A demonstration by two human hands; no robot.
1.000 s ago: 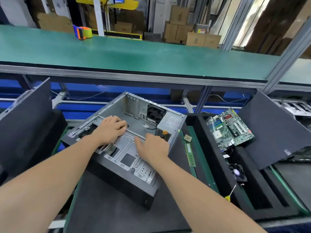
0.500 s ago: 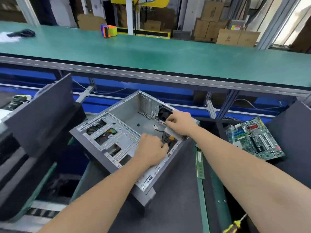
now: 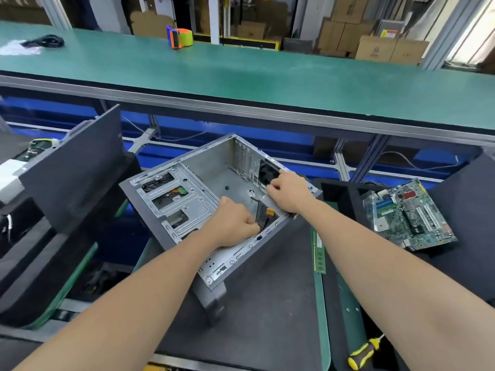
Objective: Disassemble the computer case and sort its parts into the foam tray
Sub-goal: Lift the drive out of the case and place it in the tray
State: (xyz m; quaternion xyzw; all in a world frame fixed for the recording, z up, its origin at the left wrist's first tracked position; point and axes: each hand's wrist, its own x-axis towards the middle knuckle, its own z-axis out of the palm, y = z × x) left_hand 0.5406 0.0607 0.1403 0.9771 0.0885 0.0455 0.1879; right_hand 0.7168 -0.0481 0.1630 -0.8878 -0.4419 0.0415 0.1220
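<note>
An open grey computer case (image 3: 203, 183) lies tilted on a dark mat, its inside facing up. In its near right corner sits the power supply (image 3: 263, 214), grey with a dark grille and an orange connector. My left hand (image 3: 235, 223) is curled at the supply's near edge, fingers tucked against it. My right hand (image 3: 288, 192) grips the supply's top far edge, beside the black rear fan (image 3: 267, 170). A green motherboard (image 3: 407, 212) lies on the black foam tray (image 3: 332, 191) to the right.
A green memory stick (image 3: 319, 253) lies on the belt edge right of the case. A yellow-and-black screwdriver (image 3: 364, 353) is at the lower right. A dark case panel (image 3: 72, 167) leans at left. A tape dispenser (image 3: 179, 36) stands on the far green bench.
A second ago both hands lay on the drive cage. My right hand moved to the power supply's far edge and my left to its near edge. The view shifted, and the case looks more tilted.
</note>
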